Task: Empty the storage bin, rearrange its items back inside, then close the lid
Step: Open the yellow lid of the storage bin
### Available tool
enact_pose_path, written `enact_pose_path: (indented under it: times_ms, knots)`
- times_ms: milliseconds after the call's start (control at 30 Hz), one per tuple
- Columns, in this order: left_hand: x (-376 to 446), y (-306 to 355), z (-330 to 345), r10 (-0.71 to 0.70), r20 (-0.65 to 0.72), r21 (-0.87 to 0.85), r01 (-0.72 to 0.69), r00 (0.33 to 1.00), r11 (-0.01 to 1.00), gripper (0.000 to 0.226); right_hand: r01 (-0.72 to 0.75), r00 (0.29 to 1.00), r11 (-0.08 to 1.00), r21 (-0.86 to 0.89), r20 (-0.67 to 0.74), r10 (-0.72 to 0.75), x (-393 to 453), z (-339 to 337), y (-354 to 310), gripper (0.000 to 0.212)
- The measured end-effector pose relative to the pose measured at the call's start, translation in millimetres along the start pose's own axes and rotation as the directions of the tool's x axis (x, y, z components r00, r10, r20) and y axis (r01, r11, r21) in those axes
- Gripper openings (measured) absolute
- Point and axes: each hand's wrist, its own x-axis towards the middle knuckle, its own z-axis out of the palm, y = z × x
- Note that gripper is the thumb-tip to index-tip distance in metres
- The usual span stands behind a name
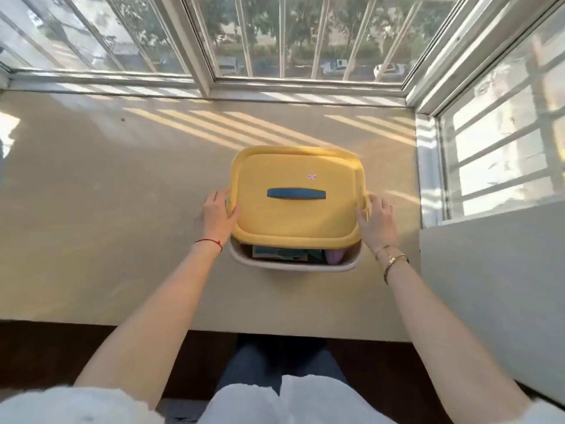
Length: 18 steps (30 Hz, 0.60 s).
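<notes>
A yellow lid (pixel 298 215) with a dark blue handle (pixel 296 193) is held over a cream storage bin (pixel 293 266), shifted toward the window, so the bin's near side shows. In that gap I see a teal flat item (pixel 279 254) and a pink item (pixel 334 257). My left hand (pixel 218 217) grips the lid's left edge, thumb on top. On the lid's right edge my right hand (pixel 377 223) grips the same way. The rest of the bin's contents are hidden under the lid.
The bin stands on a beige ledge (pixel 122 209) below barred windows (pixel 275 41). A grey wall block (pixel 495 286) rises at the right. The ledge's near edge runs above my dark trousers (pixel 275 362).
</notes>
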Motion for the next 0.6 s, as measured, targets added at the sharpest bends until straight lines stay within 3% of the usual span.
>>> enact_pose_path:
  times_ms: [167,367,600]
  knots:
    - [12.5,-1.4,22.0,-0.068,0.013,-0.047,0.068,0.998,0.997,0.048,-0.077,0.997,0.996,0.039,0.010,0.076,11.4,15.9,4.8,0.047]
    - [20.7,-2.0,38.2,-0.165,-0.029,-0.143,0.159,0.986,0.977,0.051,-0.042,0.996,0.992,0.118,-0.073,0.051,19.4,23.1,10.5,0.038]
    - [32.5,-7.2,37.5,-0.113,-0.094,-0.200,0.092,0.989,0.976,0.054,-0.007,0.983,0.973,0.230,-0.177,0.049,31.7,20.8,2.1,0.034]
